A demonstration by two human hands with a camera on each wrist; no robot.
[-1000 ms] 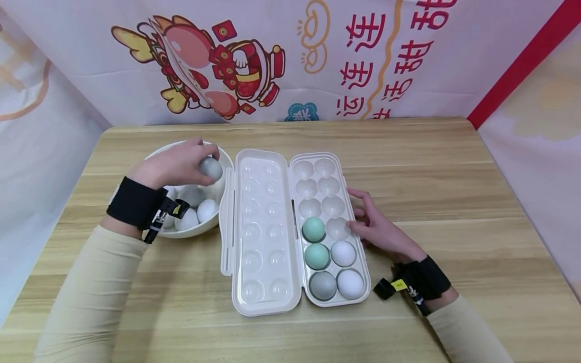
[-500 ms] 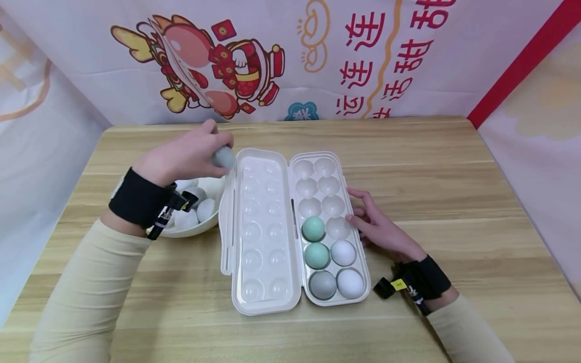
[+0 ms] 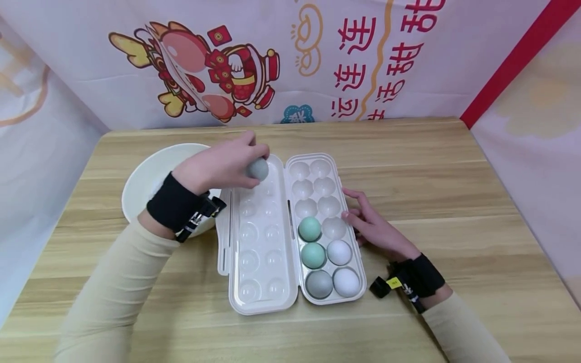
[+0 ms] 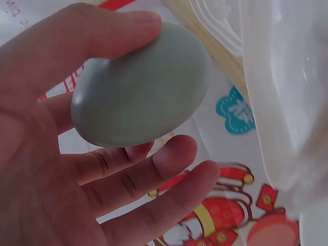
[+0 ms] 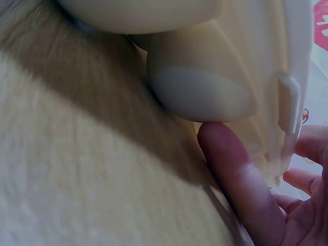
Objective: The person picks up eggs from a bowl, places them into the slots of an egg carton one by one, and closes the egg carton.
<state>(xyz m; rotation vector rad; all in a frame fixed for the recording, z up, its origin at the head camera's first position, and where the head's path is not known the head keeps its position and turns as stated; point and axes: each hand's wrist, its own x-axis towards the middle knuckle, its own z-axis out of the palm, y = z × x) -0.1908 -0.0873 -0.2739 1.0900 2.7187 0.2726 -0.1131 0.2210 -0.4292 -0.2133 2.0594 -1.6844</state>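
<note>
My left hand [image 3: 227, 164] holds a grey-green egg [image 4: 141, 89] above the far end of the open egg box's lid [image 3: 260, 237]. The thumb lies on one side of the egg, with fingers on the other. In the box's base [image 3: 334, 228], two mint-green eggs [image 3: 313, 255], a grey egg [image 3: 319, 284] and two white eggs [image 3: 347, 282] fill cups at the near end; the far cups hold nothing. Beside the base's right edge rests my right hand [image 3: 376, 227], thumb and index fingertips right at the rim; its straight thumb [image 5: 230, 169] reaches a cup's underside [image 5: 200, 97].
A large white bowl [image 3: 140, 186] stands left of the box, its contents hidden behind the left wrist and sleeve. The lid's latch flap [image 3: 224, 242] lies toward the bowl. A printed cloth [image 3: 404, 75] hangs at the wooden table's [image 3: 408, 151] back edge.
My left hand has carried the egg from over the bowl rightward to above the lid. The right hand has stayed at the box edge. The head view has shifted slightly.
</note>
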